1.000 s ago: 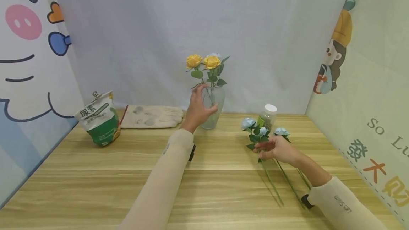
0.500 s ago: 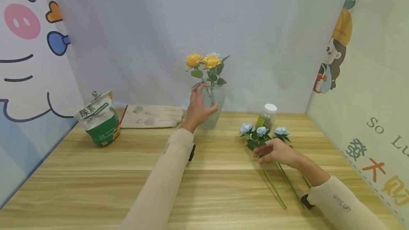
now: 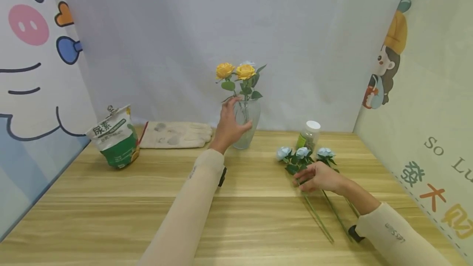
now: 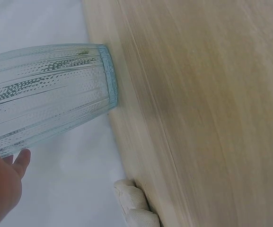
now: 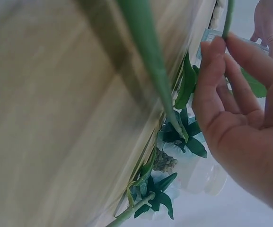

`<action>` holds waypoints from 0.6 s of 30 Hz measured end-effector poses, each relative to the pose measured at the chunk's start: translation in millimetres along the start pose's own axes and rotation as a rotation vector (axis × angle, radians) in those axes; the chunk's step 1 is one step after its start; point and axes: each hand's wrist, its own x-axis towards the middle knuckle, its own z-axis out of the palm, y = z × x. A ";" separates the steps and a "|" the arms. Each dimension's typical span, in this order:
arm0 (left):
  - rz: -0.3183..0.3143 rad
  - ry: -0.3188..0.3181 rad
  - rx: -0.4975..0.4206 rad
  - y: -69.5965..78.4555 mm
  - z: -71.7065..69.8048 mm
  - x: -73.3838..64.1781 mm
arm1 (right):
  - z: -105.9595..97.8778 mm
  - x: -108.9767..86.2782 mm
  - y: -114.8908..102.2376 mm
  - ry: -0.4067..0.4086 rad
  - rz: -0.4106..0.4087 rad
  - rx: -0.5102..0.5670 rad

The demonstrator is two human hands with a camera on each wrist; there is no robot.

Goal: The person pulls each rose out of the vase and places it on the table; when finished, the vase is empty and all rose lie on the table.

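Observation:
A ribbed clear glass vase (image 3: 249, 122) stands upright at the back of the table, with two yellow roses (image 3: 245, 72) and a pale blue one in it. My left hand (image 3: 228, 128) grips its left side, fingers up near the rim and thumb across the front. Over on the right, my right hand (image 3: 320, 177) pinches a thin green stem (image 5: 229, 19) between thumb and fingertip, plain in the right wrist view. This stem belongs to the leftmost blue rose (image 3: 283, 153), low over the table. Two more blue roses, the middle one (image 3: 303, 152) and the right one (image 3: 325, 152), lie beside it.
Behind the blue roses stands a jar (image 3: 309, 134) with a white lid. Work gloves (image 3: 175, 135) lie left of the vase. At the far left is a green and white bag (image 3: 116, 138) with a clip on top. Printed cloth hangs at both sides.
The leftmost blue rose's head has come down and slightly left, its stem end toward me and right. My right hand has dropped slightly. My left hand stays on the vase.

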 end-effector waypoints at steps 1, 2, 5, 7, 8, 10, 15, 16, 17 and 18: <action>0.001 0.000 0.000 0.3 -0.1 -0.1 | -0.3 0.1 0.6 -0.002 0.002 0.003; 0.002 0.000 -0.002 0.5 0.1 0.0 | -0.6 0.2 1.1 -0.006 0.001 0.007; 0.001 -0.003 -0.001 -0.1 1.0 0.4 | -1.1 0.5 2.7 -0.008 0.008 0.014; -0.001 -0.004 0.002 -0.6 1.7 0.8 | -1.1 0.7 3.3 -0.012 0.006 0.013; -0.001 -0.004 0.003 -0.8 2.0 0.9 | -1.0 0.7 3.5 -0.016 0.002 0.010; -0.001 -0.003 0.006 -1.3 2.2 0.9 | -0.5 0.9 4.0 -0.022 0.002 0.011; -0.001 -0.002 0.003 -1.0 1.9 0.5 | 0.6 2.2 4.4 -0.022 0.003 0.008; -0.003 -0.003 0.003 -0.6 1.7 0.4 | 1.0 2.5 4.1 -0.021 0.001 0.001; -0.005 -0.004 0.002 -0.1 1.4 0.3 | 1.3 2.7 3.8 -0.019 0.004 -0.004; -0.006 -0.003 0.001 0.0 1.4 0.2 | 1.8 2.8 3.3 -0.018 0.002 -0.015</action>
